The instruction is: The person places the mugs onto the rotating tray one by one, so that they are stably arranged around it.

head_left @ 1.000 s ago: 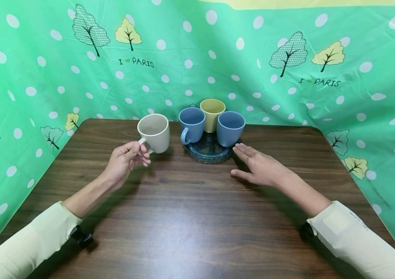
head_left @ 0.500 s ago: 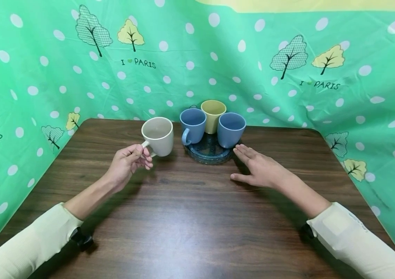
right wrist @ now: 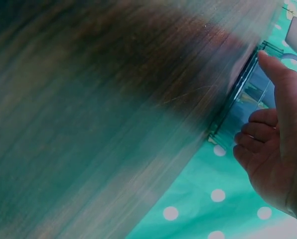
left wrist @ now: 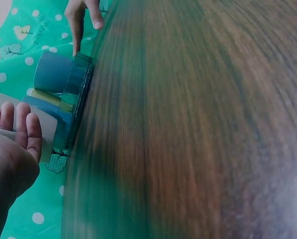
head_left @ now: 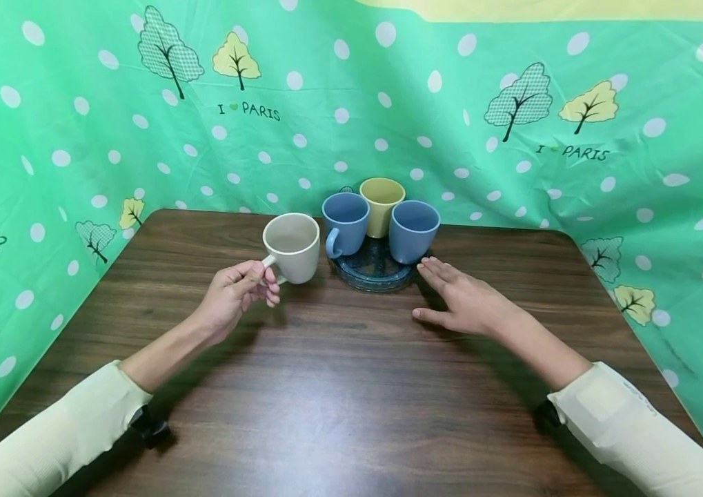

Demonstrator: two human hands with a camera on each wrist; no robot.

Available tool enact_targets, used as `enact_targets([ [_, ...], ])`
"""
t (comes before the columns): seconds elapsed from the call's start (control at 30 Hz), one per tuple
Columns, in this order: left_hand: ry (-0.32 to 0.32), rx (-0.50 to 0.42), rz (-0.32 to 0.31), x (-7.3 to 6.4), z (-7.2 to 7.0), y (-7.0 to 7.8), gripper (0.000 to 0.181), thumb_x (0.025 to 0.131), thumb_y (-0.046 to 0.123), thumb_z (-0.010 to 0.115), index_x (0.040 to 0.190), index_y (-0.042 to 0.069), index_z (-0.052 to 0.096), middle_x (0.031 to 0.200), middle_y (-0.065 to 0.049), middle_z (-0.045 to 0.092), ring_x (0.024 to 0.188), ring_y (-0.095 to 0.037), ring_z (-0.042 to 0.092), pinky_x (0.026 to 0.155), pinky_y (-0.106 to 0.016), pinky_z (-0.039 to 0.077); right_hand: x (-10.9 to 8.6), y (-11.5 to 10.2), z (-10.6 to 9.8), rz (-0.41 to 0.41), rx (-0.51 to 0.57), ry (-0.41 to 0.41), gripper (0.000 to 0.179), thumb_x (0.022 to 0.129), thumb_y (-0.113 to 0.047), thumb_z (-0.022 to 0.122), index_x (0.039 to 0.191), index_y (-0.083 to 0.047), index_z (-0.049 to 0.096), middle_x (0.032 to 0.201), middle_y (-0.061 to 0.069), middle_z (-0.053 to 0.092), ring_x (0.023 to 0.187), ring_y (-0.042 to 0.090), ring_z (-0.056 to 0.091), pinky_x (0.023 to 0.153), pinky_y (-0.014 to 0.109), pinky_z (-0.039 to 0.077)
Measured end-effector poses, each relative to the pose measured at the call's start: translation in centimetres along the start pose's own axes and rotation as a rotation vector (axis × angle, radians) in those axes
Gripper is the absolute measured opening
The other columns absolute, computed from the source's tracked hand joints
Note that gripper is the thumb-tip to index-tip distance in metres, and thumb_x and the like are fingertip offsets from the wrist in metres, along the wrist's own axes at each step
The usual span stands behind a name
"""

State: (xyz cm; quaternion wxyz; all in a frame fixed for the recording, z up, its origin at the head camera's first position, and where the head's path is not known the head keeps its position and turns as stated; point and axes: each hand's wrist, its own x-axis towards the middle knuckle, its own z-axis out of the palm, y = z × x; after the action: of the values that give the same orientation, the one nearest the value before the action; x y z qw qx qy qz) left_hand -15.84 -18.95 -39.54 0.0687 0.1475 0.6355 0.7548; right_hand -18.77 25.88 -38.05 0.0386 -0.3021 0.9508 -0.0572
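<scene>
In the head view my left hand (head_left: 236, 297) pinches the handle of an off-white mug (head_left: 294, 250), held upright above the table just left of a round, dark blue glass tray (head_left: 371, 279). Standing on that tray are a blue mug (head_left: 345, 219) with its handle toward the front left, a yellow cup (head_left: 379, 207) at the back, and another blue cup (head_left: 414, 233) on the right, whose handle does not show. My right hand (head_left: 466, 300), fingers extended, lies by the tray's right side, fingertips close to the right blue cup; whether they touch it I cannot tell.
The dark wooden table (head_left: 326, 407) spreads out in front, its far edge right behind the tray. A green polka-dot cloth (head_left: 301, 69) with printed trees hangs behind and along both sides.
My left hand has carried the off-white mug to the right and slightly nearer, toward the tray. The right hand and the things on the tray stay where they were.
</scene>
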Motion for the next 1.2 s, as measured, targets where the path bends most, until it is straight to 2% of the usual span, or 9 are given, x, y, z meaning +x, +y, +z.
enact_targets([
  [0.27, -0.032, 0.002, 0.007, -0.1, 0.5, -0.3, 0.034, 0.123, 0.02, 0.048, 0.1, 0.013, 0.072, 0.091, 0.004, 0.077, 0.083, -0.01, 0.075, 0.083, -0.027, 0.068, -0.1, 0.0, 0.0, -0.007, -0.002, -0.003, 0.097, 0.106, -0.054, 0.076, 0.172, 0.005, 0.037, 0.18, 0.032, 0.034, 0.169, 0.05, 0.035, 0.132, 0.066, 0.042],
  [0.67, -0.09, 0.013, 0.008, -0.2, 1.6, 0.2, 0.034, 0.123, 0.016, 0.045, 0.102, 0.012, 0.071, 0.093, 0.003, 0.076, 0.084, -0.01, 0.075, 0.084, -0.027, 0.068, -0.5, 0.2, 0.4, -0.017, 0.036, -0.027, 0.102, 0.108, -0.057, 0.072, 0.176, 0.005, 0.028, 0.185, 0.031, 0.023, 0.174, 0.05, 0.022, 0.139, 0.067, 0.029],
  [0.93, -0.13, 0.007, 0.003, -0.1, 2.5, 0.3, 0.034, 0.123, 0.016, 0.045, 0.102, 0.013, 0.071, 0.094, 0.003, 0.076, 0.085, -0.01, 0.075, 0.083, -0.027, 0.068, -0.8, 0.1, 0.5, 0.025, 0.108, -0.068, 0.096, 0.115, -0.061, 0.056, 0.18, -0.001, 0.017, 0.19, 0.023, 0.01, 0.178, 0.043, 0.009, 0.143, 0.066, 0.02],
  [1.2, -0.152, 0.005, 0.002, 0.1, 3.2, 0.3, 0.033, 0.123, 0.018, 0.046, 0.103, 0.012, 0.07, 0.095, 0.003, 0.076, 0.086, -0.011, 0.076, 0.084, -0.029, 0.068, -0.9, 0.0, 0.9, 0.01, 0.142, -0.074, 0.088, 0.119, -0.06, 0.047, 0.182, -0.01, 0.011, 0.192, 0.014, 0.004, 0.179, 0.039, 0.007, 0.143, 0.065, 0.019],
])
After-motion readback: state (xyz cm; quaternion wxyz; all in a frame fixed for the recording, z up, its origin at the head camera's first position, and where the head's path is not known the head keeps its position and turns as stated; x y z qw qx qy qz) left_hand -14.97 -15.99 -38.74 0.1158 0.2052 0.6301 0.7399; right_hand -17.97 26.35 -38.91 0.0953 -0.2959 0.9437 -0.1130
